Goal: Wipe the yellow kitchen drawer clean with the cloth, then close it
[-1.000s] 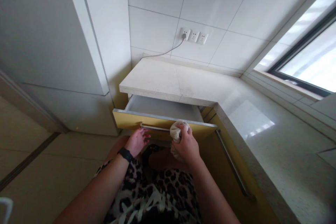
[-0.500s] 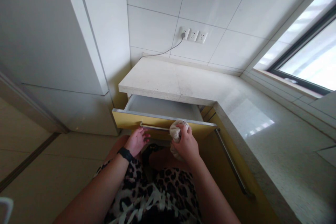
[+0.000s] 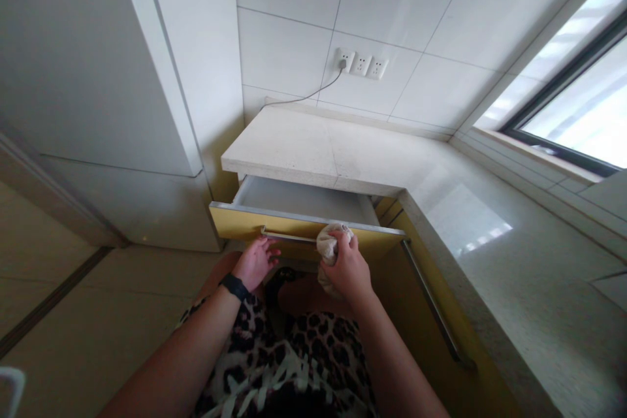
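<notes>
A yellow-fronted drawer (image 3: pixel 230 221) is pulled partway out beneath the white countertop. My right hand (image 3: pixel 349 269) grips a bunched, off-white cloth (image 3: pixel 326 245) against the right part of the drawer front, and some of the cloth hangs below my fingers. The cloth covers the right end of the metal drawer handle (image 3: pixel 289 237). Just under the handle's left end is my left hand (image 3: pixel 255 264), fingers loosely curled and apart, holding nothing. A black band sits on my left wrist.
The countertop (image 3: pixel 313 140) turns the corner and runs along the right under a window (image 3: pixel 578 104). A long metal handle (image 3: pixel 435 304) sticks out from the yellow cabinet at right. A tall white cabinet (image 3: pixel 161 78) stands left. A cord (image 3: pixel 304 99) runs from the wall sockets (image 3: pixel 361 64).
Almost nothing differs. Both hands, the cloth and the drawer keep their places; only the view has shifted very slightly.
</notes>
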Tool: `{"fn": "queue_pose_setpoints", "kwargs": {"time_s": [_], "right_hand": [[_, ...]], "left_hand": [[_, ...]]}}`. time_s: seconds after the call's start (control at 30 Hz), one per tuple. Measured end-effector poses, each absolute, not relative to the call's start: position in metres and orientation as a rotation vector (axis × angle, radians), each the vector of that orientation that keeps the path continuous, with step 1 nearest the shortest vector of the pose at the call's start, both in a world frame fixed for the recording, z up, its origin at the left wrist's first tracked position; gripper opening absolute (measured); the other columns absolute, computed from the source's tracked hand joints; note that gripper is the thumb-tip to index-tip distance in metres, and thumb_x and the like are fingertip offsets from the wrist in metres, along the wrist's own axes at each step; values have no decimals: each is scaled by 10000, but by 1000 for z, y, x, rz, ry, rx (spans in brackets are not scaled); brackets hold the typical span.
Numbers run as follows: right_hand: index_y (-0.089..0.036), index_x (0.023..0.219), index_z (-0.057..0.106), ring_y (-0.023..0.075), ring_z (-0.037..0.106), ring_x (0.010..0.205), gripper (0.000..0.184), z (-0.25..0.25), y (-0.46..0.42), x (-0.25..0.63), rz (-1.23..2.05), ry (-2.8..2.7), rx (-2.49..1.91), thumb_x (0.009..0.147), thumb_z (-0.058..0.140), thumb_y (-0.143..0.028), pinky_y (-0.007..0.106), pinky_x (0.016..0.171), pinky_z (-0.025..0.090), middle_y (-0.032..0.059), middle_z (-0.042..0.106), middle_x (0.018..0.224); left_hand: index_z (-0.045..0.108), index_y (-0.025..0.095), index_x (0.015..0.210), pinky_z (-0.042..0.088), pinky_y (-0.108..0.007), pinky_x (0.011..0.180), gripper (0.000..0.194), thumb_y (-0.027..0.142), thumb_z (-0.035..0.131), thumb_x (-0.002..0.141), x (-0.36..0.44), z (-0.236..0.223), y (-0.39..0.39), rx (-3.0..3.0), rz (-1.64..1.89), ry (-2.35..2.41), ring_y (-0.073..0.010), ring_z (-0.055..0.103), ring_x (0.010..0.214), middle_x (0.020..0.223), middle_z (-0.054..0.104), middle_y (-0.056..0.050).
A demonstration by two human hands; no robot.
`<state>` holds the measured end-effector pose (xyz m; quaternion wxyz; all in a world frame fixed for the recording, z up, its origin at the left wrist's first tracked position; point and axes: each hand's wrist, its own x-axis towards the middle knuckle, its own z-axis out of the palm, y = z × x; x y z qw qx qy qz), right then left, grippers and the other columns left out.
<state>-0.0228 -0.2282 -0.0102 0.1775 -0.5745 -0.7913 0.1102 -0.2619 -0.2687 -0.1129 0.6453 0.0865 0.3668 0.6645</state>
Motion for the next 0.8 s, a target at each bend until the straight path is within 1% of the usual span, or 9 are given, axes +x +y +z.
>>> {"fn": "queue_pose_setpoints", "kwargs": {"time_s": [0.23,0.53,0.8], "right_hand": [[-279,1322,524,215,636,926,572,-9,-228,-24,316,-2249,-1658,780,702,-302,297,704,427,86,505,1329],[-279,1331,518,213,630,909,583,-7,-229,-24,317,-2257,-1663,781,707,-313,297,705,433,92,504,1330],[-281,1326,522,218,634,923,576,-7,-229,-25,317,-2250,-1661,780,700,-305,302,721,435,89,508,1322]], "left_hand": [[576,229,1086,496,-313,680,204,330,544,911,-262,-114,-269,208,1516,823,-162,624,808,1115,631,-33],[575,234,1067,490,-317,672,188,329,548,907,-262,-116,-268,212,1524,816,-166,624,798,1083,633,-28],[577,231,1061,493,-319,668,193,335,565,899,-263,-117,-268,213,1522,810,-162,624,794,1096,629,-26]]}}
